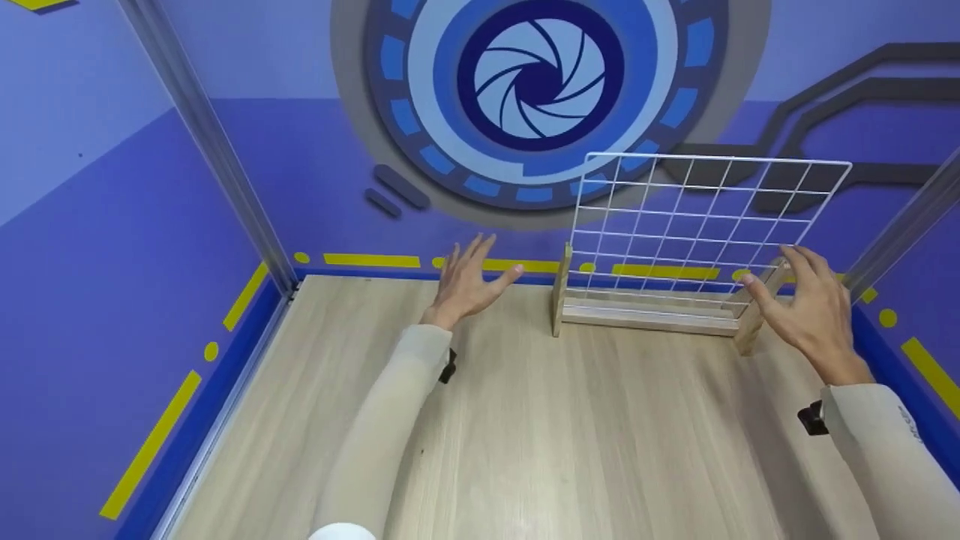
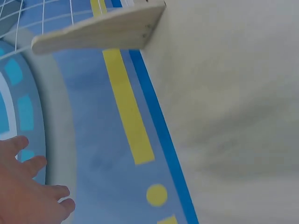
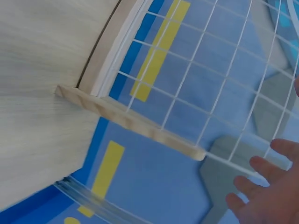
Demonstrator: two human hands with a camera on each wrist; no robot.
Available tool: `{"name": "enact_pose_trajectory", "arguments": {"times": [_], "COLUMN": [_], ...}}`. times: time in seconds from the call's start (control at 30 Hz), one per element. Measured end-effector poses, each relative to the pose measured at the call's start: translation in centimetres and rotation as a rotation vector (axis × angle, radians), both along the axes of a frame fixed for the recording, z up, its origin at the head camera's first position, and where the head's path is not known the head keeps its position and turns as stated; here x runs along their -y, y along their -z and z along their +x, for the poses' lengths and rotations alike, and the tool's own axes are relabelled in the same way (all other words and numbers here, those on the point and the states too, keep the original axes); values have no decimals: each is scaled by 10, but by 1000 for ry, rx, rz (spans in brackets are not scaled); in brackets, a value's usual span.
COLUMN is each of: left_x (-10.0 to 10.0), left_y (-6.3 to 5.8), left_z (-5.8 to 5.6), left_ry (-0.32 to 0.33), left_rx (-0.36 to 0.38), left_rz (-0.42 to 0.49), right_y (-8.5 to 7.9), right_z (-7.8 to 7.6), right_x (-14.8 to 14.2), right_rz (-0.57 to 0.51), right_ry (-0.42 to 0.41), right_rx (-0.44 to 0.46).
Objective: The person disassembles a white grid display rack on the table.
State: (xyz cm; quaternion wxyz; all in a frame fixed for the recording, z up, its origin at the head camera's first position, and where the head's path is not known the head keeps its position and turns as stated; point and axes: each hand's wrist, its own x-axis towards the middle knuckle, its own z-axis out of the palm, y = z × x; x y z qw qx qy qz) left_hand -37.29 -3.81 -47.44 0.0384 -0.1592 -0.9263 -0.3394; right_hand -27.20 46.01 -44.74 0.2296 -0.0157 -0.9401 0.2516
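Observation:
A white wire grid panel [image 1: 705,217] stands upright in a wooden stand [image 1: 649,325] near the back wall. My right hand [image 1: 814,319] is at the panel's right edge, thumb and fingers spread apart. In the right wrist view its fingertips [image 3: 261,168] lie close to the grid's edge wire; whether they touch it I cannot tell. To the left of the stand my left hand [image 1: 466,289] hovers with fingers spread and nothing in it. The left wrist view shows the stand's wooden side piece [image 2: 100,29] apart from those fingers [image 2: 35,165].
A wood-grain tabletop [image 1: 510,435] lies below both arms. The blue printed wall [image 1: 300,180] rises behind it, with a metal corner post [image 1: 217,150] at the left and another post [image 1: 911,210] at the right.

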Motion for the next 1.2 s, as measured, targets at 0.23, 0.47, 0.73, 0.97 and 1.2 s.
{"name": "enact_pose_trajectory", "arguments": {"times": [0.23, 0.47, 0.73, 0.97, 1.2], "left_x": [-36, -69, -97, -113, -128], "left_y": [5, 13, 21, 17, 14], "left_z": [-6, -14, -16, -16, -18], "left_ry": [34, 69, 89, 47, -14], "left_rx": [42, 90, 158, 181, 174], "left_rz": [98, 217, 389, 462, 505], "right_y": [9, 15, 14, 19, 24], "right_z": [-5, -20, -31, -42, -51], "right_x": [-22, -35, -37, -32, -31], "right_rz": [-176, -351, -495, -569, -655], "right_ry": [110, 188, 166, 118, 122], "right_rx": [-12, 96, 187, 220, 221]}}
